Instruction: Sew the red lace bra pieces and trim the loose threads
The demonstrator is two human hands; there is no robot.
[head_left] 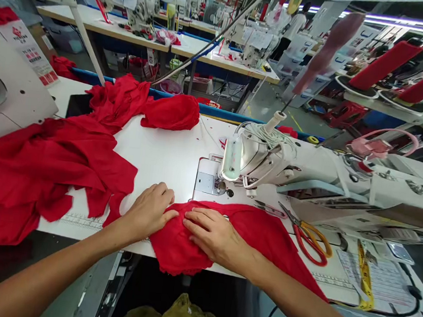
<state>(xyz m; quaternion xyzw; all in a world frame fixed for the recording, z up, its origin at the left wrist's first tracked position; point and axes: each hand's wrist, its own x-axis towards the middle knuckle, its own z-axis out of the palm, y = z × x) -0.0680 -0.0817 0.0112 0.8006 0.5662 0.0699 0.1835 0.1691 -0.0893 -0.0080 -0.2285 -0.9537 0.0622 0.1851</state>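
A piece of red fabric (263, 238) lies on the white sewing table (163, 154) in front of the sewing machine (307, 172). My left hand (150, 210) rests at the fabric's left edge, fingers curled and pinching the cloth. My right hand (213, 233) lies flat on top of the fabric, fingers stretched out toward the left hand. Both hands sit just in front of the needle plate (209, 183).
A big heap of red fabric (46, 162) covers the table's left side. Red-handled scissors (310, 238) and a yellow measuring tape (365, 273) lie to the right. Red thread cones (385, 65) stand at the upper right. Other workstations and people are behind.
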